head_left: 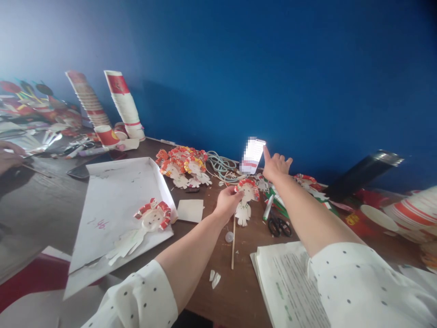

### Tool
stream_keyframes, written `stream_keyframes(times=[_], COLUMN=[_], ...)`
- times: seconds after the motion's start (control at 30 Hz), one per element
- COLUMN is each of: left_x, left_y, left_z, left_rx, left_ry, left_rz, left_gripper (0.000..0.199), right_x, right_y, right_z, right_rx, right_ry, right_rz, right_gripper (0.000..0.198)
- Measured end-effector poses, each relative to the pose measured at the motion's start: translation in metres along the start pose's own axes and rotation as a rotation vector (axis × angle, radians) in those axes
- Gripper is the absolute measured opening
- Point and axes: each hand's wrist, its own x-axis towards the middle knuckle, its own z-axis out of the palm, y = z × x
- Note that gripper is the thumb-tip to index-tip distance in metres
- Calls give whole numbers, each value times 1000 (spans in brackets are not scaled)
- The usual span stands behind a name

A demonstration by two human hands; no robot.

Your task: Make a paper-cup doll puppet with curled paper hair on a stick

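My left hand (226,203) pinches a white paper figure (243,212) with a drawn face and a red-and-white curled mane. Just below it, a thin wooden stick (233,248) lies on the table. Spread fingers mark my right hand (276,166), which holds nothing. One of its fingers meets the right edge of a lit phone (253,157) propped up near the blue wall; whether it presses the screen I cannot tell. Behind my left hand lies a pile of similar paper figures (184,165). Another such figure (152,219) rests on a white box lid (116,191).
Black-handled scissors (279,226) and a green-white marker (268,207) lie under my right forearm. Printed sheets (290,282) are at the front. Tall paper cup stacks (124,105) rise at left; a dark tumbler (365,173) and cups (414,209) stand right. Another person's hand (10,155) shows far left.
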Motion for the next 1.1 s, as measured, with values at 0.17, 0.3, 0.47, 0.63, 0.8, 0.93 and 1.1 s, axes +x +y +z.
stream_keyframes(times=[0.17, 0.3, 0.47, 0.63, 0.8, 0.93, 1.1], left_x=[-4, -3, -2, -2, -5, -5, -5], left_y=[6, 6, 4, 5, 10, 10, 9], left_z=[1, 1, 0, 0, 1, 1, 0], left_rx=[13, -4, 17, 43, 47, 38, 65], left_ry=[10, 8, 15, 18, 23, 19, 15], left_rz=[-22, -20, -8, 2, -12, -8, -5], left_gripper=[15, 13, 13, 14, 12, 12, 13], right_x=[1, -6, -22, -27, -24, -22, -20], right_y=[1, -1, -7, -11, -11, -11, -9], right_z=[-1, 1, 15, 20, 16, 16, 17], right_rx=[6, 53, 103, 106, 107, 105, 78], right_ry=[9, 2, -16, -18, -22, -22, -29], right_rz=[1, 22, -23, -43, -48, -58, -53], right_gripper=[102, 106, 99, 94, 89, 89, 89])
